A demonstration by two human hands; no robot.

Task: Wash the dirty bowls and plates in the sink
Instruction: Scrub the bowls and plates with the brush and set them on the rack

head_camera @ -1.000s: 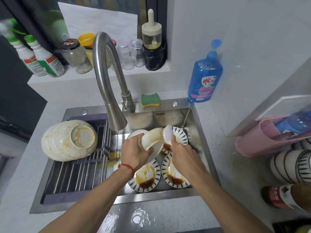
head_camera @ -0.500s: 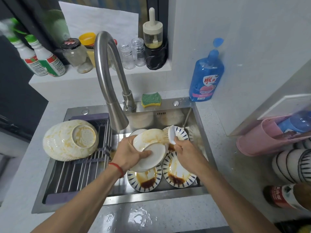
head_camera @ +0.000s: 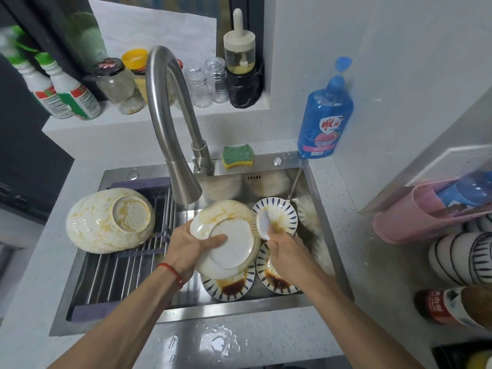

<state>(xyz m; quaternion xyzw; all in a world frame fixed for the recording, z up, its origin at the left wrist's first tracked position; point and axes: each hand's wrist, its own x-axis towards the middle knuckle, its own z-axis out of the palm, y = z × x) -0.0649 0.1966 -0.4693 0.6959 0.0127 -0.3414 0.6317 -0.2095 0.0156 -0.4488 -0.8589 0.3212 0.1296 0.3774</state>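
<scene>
Head view: left hand [head_camera: 186, 249] grips one white plate [head_camera: 229, 241], right hand [head_camera: 286, 251] pinches one spoon [head_camera: 262, 223], three striped plates [head_camera: 279, 215] below

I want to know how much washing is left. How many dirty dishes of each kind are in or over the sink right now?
Blue-striped plates lying in the basin: 3
White plate held by the left hand: 1
Large stained bowl upside down on the drying rack: 1
White spoon held by the right hand: 1
Total: 6
</scene>
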